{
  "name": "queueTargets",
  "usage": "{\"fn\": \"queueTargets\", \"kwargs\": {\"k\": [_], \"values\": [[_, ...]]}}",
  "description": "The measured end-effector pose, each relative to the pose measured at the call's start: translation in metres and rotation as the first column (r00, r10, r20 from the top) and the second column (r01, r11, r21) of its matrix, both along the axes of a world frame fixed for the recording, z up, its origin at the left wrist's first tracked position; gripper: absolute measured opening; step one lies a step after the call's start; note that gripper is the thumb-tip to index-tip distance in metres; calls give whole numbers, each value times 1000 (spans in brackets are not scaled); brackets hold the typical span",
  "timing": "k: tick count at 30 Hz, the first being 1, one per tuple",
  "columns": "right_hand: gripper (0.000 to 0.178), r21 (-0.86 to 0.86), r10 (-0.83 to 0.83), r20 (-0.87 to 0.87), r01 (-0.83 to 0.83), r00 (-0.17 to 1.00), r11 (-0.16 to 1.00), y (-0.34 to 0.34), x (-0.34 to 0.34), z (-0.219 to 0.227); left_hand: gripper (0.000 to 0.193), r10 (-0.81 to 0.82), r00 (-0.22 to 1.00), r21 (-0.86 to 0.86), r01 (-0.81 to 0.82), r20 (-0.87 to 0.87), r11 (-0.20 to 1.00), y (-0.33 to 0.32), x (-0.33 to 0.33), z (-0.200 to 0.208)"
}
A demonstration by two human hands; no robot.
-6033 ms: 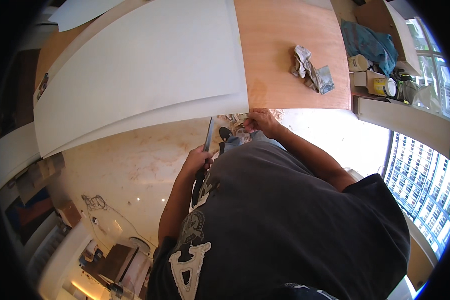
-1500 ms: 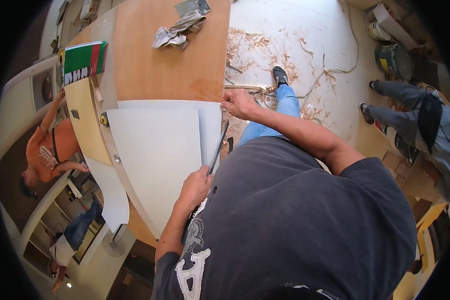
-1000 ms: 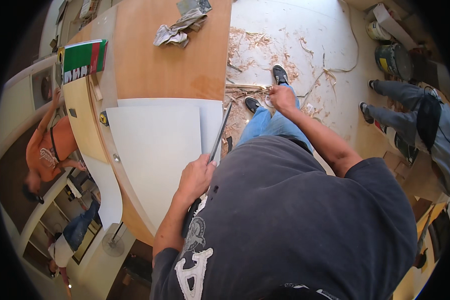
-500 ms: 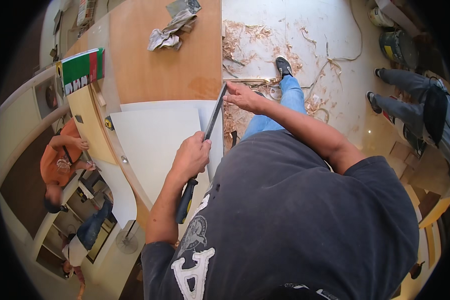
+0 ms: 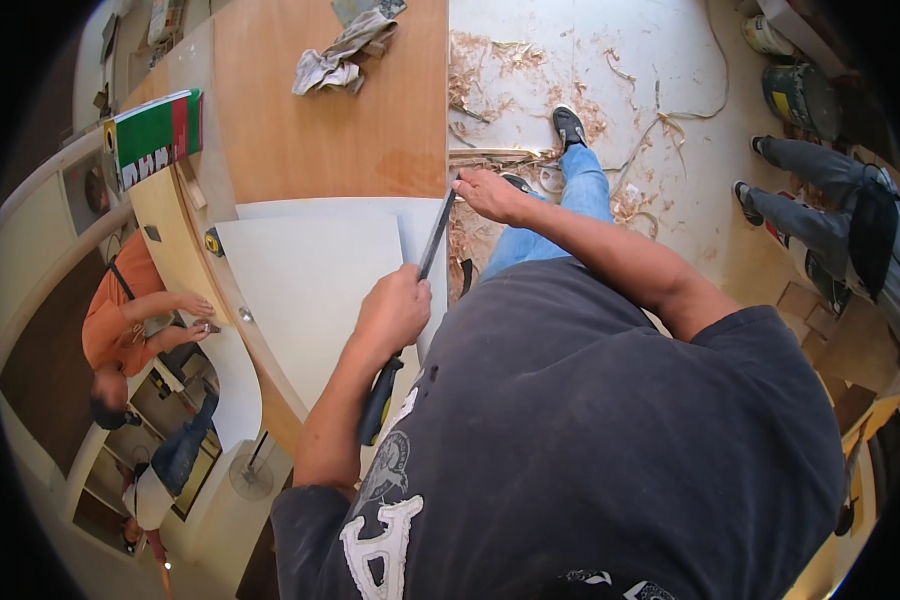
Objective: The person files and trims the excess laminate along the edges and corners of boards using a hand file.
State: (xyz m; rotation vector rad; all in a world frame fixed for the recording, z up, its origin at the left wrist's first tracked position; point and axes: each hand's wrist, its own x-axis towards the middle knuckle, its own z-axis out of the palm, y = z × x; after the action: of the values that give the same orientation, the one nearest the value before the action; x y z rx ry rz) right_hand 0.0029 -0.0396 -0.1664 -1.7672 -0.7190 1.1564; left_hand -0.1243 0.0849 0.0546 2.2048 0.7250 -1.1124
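A long, flat, dark metal file point(image 5: 437, 236) lies slantwise along the right-hand edge of the white sheet point(image 5: 310, 290) on the workbench. My left hand point(image 5: 395, 305) is closed around it partway along, with the black-and-yellow handle point(image 5: 378, 400) sticking out below toward me. At the far tip, the fingers of my right hand point(image 5: 490, 195) pinch the file's end, just past the sheet's edge. Exactly where the file touches the edge is hard to make out.
A brown wood panel point(image 5: 330, 140) carries a crumpled rag point(image 5: 340, 60). Wood shavings point(image 5: 500, 60) and a cord point(image 5: 710, 110) litter the floor. To the left, a person in orange point(image 5: 120, 310) works at a pale board point(image 5: 175, 230); another person point(image 5: 820, 180) stands at right.
Both hands and the file have shifted slightly, the right hand's fingers closing more around the tip. The person in orange has brought both hands down onto the board.
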Motion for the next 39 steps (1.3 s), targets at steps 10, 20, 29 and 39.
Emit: {"fn": "queueTargets", "kwargs": {"k": [10, 20, 29, 39], "values": [[42, 120, -46, -70, 54, 997, 991, -3, -6, -27, 25, -44, 999, 57, 45, -5, 997, -8, 5, -10], [21, 203, 12, 203, -54, 979, 978, -4, -18, -53, 26, -87, 996, 102, 89, -27, 991, -18, -4, -31], [36, 176, -63, 2, 62, 998, 982, 4, -6, -31, 28, -21, 1000, 141, 21, 1, 990, -22, 2, -8], [36, 143, -16, 85, 3, 996, 990, 5, 9, -30, 29, 24, 1000, 122, -24, 0, 992, -21, 7, -13]]}}
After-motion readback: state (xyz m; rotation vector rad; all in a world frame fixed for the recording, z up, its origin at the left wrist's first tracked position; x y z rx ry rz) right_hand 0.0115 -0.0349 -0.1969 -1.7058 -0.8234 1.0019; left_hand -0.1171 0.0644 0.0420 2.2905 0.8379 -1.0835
